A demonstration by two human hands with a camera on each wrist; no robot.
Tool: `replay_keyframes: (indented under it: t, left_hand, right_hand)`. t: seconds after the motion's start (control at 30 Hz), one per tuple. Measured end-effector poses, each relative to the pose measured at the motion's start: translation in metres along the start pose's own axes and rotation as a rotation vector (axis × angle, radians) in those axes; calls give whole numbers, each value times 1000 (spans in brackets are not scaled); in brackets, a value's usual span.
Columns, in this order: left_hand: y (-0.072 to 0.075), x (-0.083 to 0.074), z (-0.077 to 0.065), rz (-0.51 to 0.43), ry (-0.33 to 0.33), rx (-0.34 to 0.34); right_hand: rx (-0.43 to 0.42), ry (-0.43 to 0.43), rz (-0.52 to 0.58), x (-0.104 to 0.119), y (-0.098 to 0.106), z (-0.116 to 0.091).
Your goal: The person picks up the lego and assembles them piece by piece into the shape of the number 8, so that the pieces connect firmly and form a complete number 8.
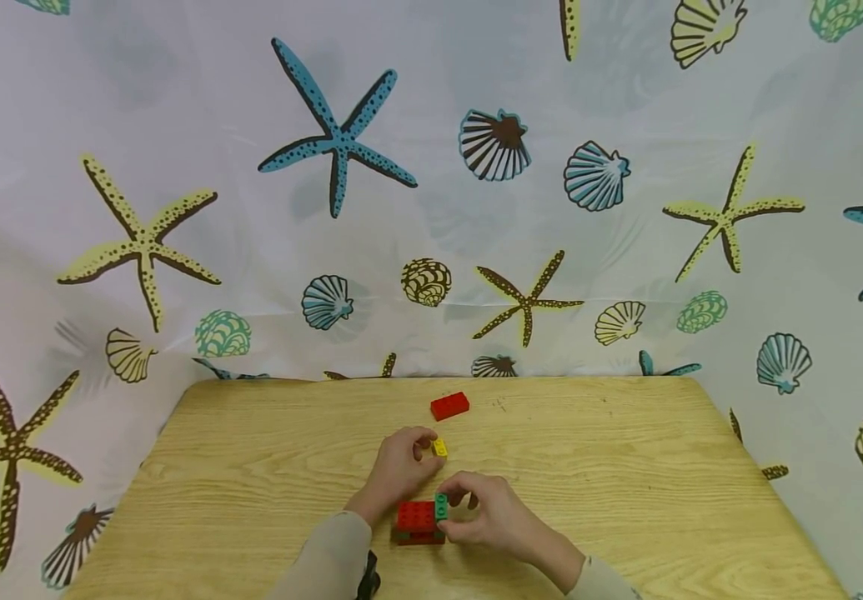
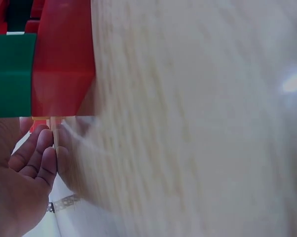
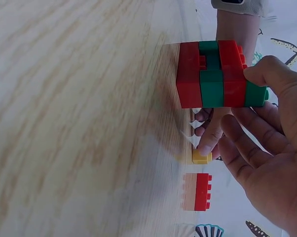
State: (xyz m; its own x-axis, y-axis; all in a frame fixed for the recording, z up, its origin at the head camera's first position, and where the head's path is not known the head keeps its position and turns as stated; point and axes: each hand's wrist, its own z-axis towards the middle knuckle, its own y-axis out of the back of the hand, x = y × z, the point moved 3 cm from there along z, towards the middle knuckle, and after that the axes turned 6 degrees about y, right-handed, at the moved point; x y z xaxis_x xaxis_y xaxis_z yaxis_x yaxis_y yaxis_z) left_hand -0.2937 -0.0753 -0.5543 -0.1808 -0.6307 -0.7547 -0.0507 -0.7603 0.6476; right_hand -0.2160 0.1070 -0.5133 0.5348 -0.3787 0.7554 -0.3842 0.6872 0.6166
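A stack of toy building bricks (image 1: pixel 416 517) stands on the table: red at the bottom, green pieces with a gap between them, then red above. On its right end sits a small green brick (image 1: pixel 441 507), which my right hand (image 1: pixel 487 510) pinches between thumb and fingers. In the right wrist view, the green brick (image 3: pixel 256 95) meets the upper red brick (image 3: pixel 234 89). Beyond the stack, my left hand (image 1: pixel 403 462) pinches a small yellow brick (image 1: pixel 439 448) on the table. The left wrist view shows the stack's red side (image 2: pixel 62 54) close up.
A loose red brick (image 1: pixel 449 406) lies farther back on the wooden table (image 1: pixel 589 450). A white curtain (image 1: pixel 431 217) printed with starfish and shells hangs behind the table and along its sides.
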Motion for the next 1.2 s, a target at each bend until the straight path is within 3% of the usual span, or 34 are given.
replay_keyframes:
  t: [0.3, 0.5, 0.9, 1.2]
  left_hand:
    - [5, 0, -2, -62, 71, 45]
    - [12, 2, -4, -53, 94, 39]
    - [29, 4, -18, -113, 53, 28]
    - [39, 0, -28, -130, 35, 57]
  right_hand:
    - [0, -13, 1, 0, 1, -1]
    - [4, -16, 12, 0, 0, 0]
    - [-1, -3, 5, 1, 1, -1]
    - [6, -12, 4, 1, 0, -1]
